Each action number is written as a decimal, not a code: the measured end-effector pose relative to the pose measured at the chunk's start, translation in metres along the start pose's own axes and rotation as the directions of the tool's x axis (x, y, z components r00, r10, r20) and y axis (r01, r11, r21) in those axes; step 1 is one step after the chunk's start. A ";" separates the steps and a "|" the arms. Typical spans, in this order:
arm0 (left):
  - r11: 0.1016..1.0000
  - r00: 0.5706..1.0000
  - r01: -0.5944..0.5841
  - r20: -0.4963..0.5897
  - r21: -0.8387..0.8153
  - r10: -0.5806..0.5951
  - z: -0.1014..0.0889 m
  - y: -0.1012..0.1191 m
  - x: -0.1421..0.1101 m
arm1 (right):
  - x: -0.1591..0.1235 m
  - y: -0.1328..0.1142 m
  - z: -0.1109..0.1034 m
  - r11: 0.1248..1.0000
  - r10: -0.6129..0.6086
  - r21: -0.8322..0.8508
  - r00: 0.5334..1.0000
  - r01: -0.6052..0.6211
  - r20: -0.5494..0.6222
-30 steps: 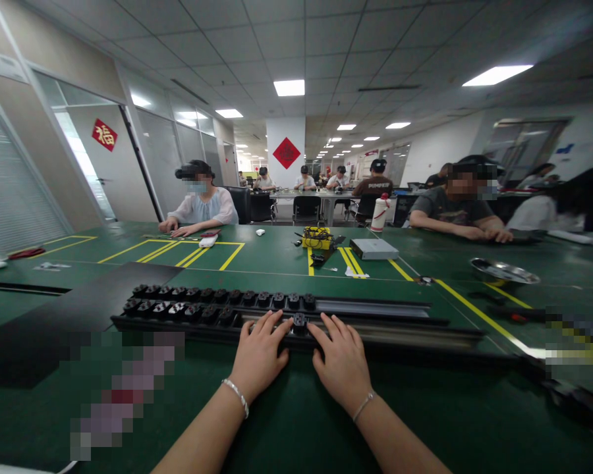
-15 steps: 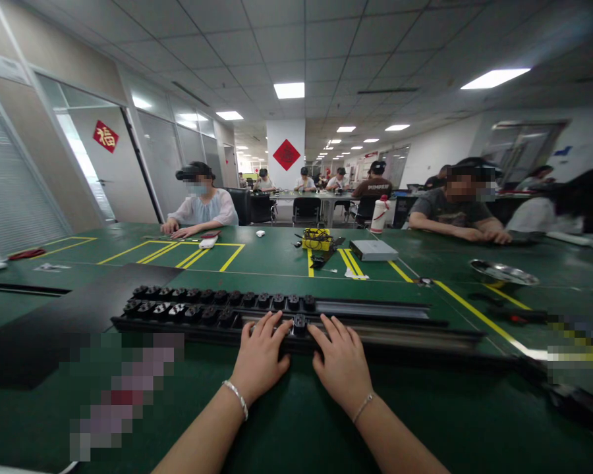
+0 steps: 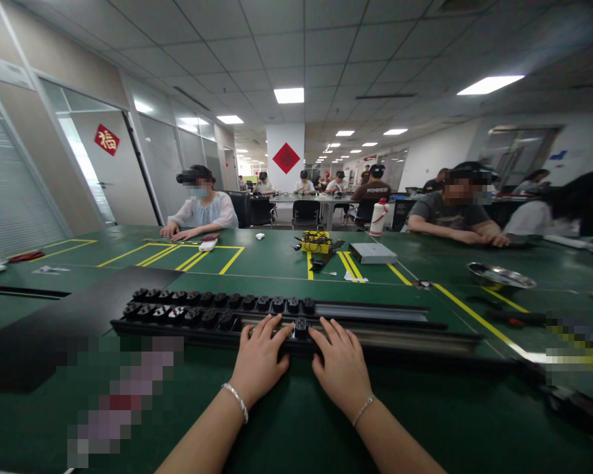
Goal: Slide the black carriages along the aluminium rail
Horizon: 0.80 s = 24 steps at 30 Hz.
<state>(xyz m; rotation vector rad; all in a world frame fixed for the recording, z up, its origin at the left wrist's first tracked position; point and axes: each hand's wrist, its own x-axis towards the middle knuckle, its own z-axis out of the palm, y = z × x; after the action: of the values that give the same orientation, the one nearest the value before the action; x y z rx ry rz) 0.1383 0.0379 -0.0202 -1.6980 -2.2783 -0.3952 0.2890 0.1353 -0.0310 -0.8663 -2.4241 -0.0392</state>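
A small black block [image 3: 301, 327] with a socket-like top sits in the channel of the front black rail [image 3: 405, 337]. My left hand [image 3: 261, 349] lies over the rail to its left, fingers spread, index fingertip at the block's left side. On the other side, my right hand [image 3: 343, 355] has its fingers spread too, with the index fingertip close against the block's right side. Whether both fingertips press on it, I cannot tell. Several similar black blocks [image 3: 192, 316] fill the left part of this rail. Behind it, a second rail [image 3: 375, 311] carries another row of them.
A dark mat [image 3: 74, 322] lies left on the green table [image 3: 296, 421]. Farther back are a yellow box with cables [image 3: 316, 241], a grey box [image 3: 373, 253], a white bottle [image 3: 378, 218] and a metal bowl [image 3: 501, 276]. Two people sit across the table.
The view has tipped very slightly. Both hands keep nearly the same pose around the single block, which has barely shifted to the right, if at all.
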 end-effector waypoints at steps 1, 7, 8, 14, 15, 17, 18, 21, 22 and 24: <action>1.000 1.000 0.002 0.006 0.002 -0.002 0.000 0.000 0.000 | 0.000 0.000 0.000 1.000 0.001 0.001 1.000 -0.001 -0.002; 1.000 1.000 0.006 0.002 -0.004 -0.006 0.000 0.000 0.001 | 0.000 0.000 -0.001 1.000 0.004 -0.005 1.000 -0.004 0.000; 1.000 1.000 0.006 -0.001 -0.005 -0.006 0.000 0.000 0.001 | 0.000 0.000 -0.001 1.000 0.003 -0.005 1.000 -0.003 0.002; 1.000 1.000 0.006 0.004 -0.010 -0.006 0.000 0.001 0.001 | 0.000 0.000 0.000 1.000 0.005 0.002 1.000 -0.005 0.008; 1.000 1.000 0.007 0.006 -0.010 -0.007 0.001 0.001 0.001 | 0.000 0.000 0.000 1.000 0.006 0.002 1.000 -0.006 0.007; 1.000 1.000 0.009 0.008 -0.009 -0.009 0.001 0.001 0.001 | 0.000 0.000 0.001 1.000 0.008 -0.001 1.000 -0.008 0.004; 1.000 1.000 0.010 0.008 -0.008 -0.010 0.001 0.001 0.001 | 0.000 0.000 0.001 1.000 0.008 -0.001 1.000 -0.008 0.003; 1.000 1.000 0.015 0.007 -0.004 -0.015 0.000 0.002 0.002 | 0.000 0.000 0.001 1.000 0.007 0.004 1.000 -0.007 -0.001; 1.000 1.000 0.018 0.009 -0.003 -0.018 0.000 0.002 0.002 | 0.000 0.000 0.000 1.000 0.007 0.006 1.000 -0.007 -0.001; 1.000 0.999 0.024 0.022 0.001 -0.024 -0.001 0.003 0.002 | 0.000 0.000 0.000 1.000 0.008 0.007 1.000 -0.008 0.001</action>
<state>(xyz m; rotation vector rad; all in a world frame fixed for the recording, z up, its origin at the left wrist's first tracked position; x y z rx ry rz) 0.1408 0.0404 -0.0180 -1.6843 -2.3155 -0.3825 0.2890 0.1352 -0.0311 -0.8730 -2.4197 -0.0270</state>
